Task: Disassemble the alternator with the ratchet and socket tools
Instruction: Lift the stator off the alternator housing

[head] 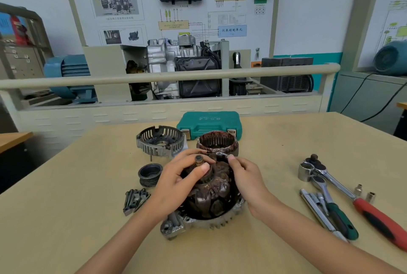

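I see my left hand (pixel 180 176) gripping the rotor (pixel 209 188) seated in the housing (pixel 198 222), right hand (pixel 244 174) pinching its rim at one o'clock, green case (pixel 209 123) closed at twelve.

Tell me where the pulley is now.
In the head view, the pulley lies on the table left of the left hand, above the bolts.

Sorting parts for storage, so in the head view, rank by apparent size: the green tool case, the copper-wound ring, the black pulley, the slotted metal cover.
1. green tool case
2. slotted metal cover and copper-wound ring: look alike, not ranked
3. black pulley, though nearest the camera
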Demonstrator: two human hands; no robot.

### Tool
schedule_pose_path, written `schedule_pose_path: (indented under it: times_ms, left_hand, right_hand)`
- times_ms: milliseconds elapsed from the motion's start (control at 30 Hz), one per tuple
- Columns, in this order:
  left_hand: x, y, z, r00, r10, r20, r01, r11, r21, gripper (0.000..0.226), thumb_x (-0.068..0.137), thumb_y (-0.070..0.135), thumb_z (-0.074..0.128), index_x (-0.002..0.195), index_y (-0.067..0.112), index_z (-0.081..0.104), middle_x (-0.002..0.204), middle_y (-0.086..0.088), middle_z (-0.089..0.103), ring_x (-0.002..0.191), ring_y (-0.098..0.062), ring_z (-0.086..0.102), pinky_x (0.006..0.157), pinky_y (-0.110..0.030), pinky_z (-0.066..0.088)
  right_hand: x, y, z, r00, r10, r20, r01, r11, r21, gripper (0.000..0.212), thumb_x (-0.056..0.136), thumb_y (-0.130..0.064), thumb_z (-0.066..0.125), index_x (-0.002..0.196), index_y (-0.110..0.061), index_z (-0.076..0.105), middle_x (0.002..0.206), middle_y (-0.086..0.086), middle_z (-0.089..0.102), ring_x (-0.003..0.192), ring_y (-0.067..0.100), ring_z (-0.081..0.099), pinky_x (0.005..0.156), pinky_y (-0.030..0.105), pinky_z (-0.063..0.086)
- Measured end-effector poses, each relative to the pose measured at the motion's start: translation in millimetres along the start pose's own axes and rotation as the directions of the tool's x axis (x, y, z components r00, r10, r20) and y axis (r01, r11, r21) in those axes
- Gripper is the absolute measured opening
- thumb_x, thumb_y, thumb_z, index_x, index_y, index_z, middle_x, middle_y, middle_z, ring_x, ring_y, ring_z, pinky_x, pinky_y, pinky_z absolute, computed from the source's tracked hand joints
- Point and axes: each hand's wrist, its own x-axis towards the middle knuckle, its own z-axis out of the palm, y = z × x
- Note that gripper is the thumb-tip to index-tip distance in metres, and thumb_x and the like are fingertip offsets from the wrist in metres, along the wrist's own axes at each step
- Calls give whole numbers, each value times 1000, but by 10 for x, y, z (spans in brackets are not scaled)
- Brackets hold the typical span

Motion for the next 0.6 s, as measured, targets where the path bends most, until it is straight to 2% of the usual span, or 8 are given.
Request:
schedule_pose_path:
  times_ms: [133, 200, 300, 400, 533, 600]
  left_hand:
    - [107, -37, 62, 999, -9, 35, 10, 1000, -24, 17, 87, 33, 56, 94, 35, 71, 111, 24, 60, 114, 4, 51, 90, -5, 36]
    - [173, -33, 116, 998, -15, 67, 16, 1000, -10, 16, 90, 34, 55, 97, 33, 70, 111, 23, 60, 113, 5, 51, 92, -6, 36]
    - [245, -12, 166, 995, -14, 96, 10, 999, 42, 23, 88, 36, 51, 105, 32, 66, 111, 22, 60, 110, 9, 50, 90, -5, 36]
    - [246, -4, 187, 992, -58, 115, 57, 998, 15, 38, 83, 47, 50, 120, 42, 54, 121, 26, 53, 112, 11, 48, 91, -9, 41]
    - [152, -31, 141, 997, -70, 24, 67, 992, 109, 57, 80, 63, 55, 130, 53, 29, 132, 36, 31, 120, 25, 26, 92, 2, 25]
    - [65, -88, 91, 990, -141, 0, 140, 983, 122, 71, 75, 77, 46, 137, 49, 24, 136, 33, 24, 124, 19, 22, 98, -6, 21]
  right_hand:
    - [52, -29, -71, 997, 52, -59, -51, 999, 7, 24, 97, -35, 45, 88, -23, 64, 94, 1, 67, 92, 18, 62, 84, 34, 51]
    - [95, -73, -129, 993, 83, -83, -83, 997, 3, 25, 96, -36, 47, 96, -18, 64, 99, 5, 67, 96, 21, 62, 89, 39, 51]
    - [147, -116, -197, 993, 79, -86, -85, 995, -58, 26, 96, -36, 47, 95, -16, 63, 101, 8, 66, 97, 23, 61, 91, 41, 50]
    - [180, -107, -239, 994, 77, -72, -85, 989, -120, 28, 96, -38, 44, 90, -16, 60, 100, 9, 66, 95, 23, 62, 90, 39, 50]
    - [197, -85, -240, 982, 188, -26, -189, 980, -57, 37, 98, -41, 40, 111, -11, 57, 109, 10, 64, 98, 23, 60, 73, 29, 48]
    - [179, -88, -231, 966, 257, 14, -258, 966, 18, 39, 99, -40, 36, 114, -12, 58, 106, 9, 66, 96, 23, 62, 67, 27, 47]
